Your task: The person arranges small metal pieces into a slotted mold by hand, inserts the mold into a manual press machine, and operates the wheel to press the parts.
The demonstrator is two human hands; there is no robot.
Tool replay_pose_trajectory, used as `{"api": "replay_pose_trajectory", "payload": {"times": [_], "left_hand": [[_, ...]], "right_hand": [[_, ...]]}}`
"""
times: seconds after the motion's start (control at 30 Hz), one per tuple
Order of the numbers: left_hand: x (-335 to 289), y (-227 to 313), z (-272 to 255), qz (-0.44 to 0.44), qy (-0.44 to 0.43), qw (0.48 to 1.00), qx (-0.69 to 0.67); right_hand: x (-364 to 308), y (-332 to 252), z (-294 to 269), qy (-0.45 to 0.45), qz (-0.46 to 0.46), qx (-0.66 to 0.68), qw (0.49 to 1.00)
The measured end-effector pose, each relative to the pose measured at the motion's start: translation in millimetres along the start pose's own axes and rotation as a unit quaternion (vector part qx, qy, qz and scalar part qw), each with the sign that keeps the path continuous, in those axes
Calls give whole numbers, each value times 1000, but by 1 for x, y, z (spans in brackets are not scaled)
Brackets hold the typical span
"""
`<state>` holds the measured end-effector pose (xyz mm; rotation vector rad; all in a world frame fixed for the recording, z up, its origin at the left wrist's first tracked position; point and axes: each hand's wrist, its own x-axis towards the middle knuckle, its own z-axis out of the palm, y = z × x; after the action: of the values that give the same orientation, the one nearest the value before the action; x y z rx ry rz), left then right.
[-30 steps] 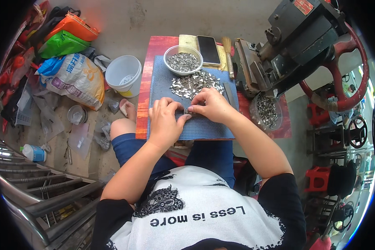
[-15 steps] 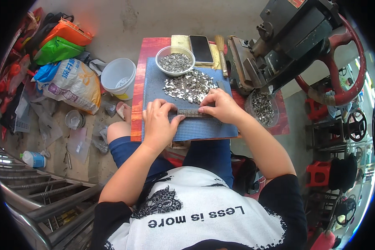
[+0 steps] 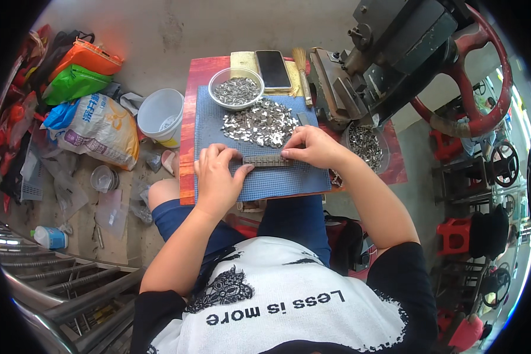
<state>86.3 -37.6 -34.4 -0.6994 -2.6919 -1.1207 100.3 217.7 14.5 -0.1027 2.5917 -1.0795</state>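
A slotted dark metal bar lies crosswise on the blue textured mat, a row of notches along it. My left hand grips its left end between thumb and fingers. At the bar's right end, the thumb and forefinger of my right hand are pinched together; whatever is between them is too small to make out. Just beyond the bar spreads a loose pile of small metal pieces, some shiny, some dark. A clear round bowl behind the pile holds more such pieces.
A phone lies on a yellow cloth, with a brush beside it. To the right stands a dark machine with a red handwheel, near a clear tub of metal pieces. A white bucket and sacks stand left.
The view has shifted slightly, so the table sits a little further left. Both hands stay at the bar's two ends, with only slight finger movement.
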Motion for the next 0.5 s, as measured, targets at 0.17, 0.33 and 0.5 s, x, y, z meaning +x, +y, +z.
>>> {"api": "replay_pose_trajectory", "payload": {"times": [0.17, 0.33, 0.5], "left_hand": [[1, 2, -1, -1, -3, 1000, -1], [1, -1, -2, 2, -5, 1000, 4], [-1, 0, -2, 10, 4, 1000, 4]], "right_hand": [[-2, 1, 6, 56, -34, -72, 995], [-10, 8, 3, 67, -29, -65, 995], [-3, -4, 1, 96, -16, -19, 995]]}}
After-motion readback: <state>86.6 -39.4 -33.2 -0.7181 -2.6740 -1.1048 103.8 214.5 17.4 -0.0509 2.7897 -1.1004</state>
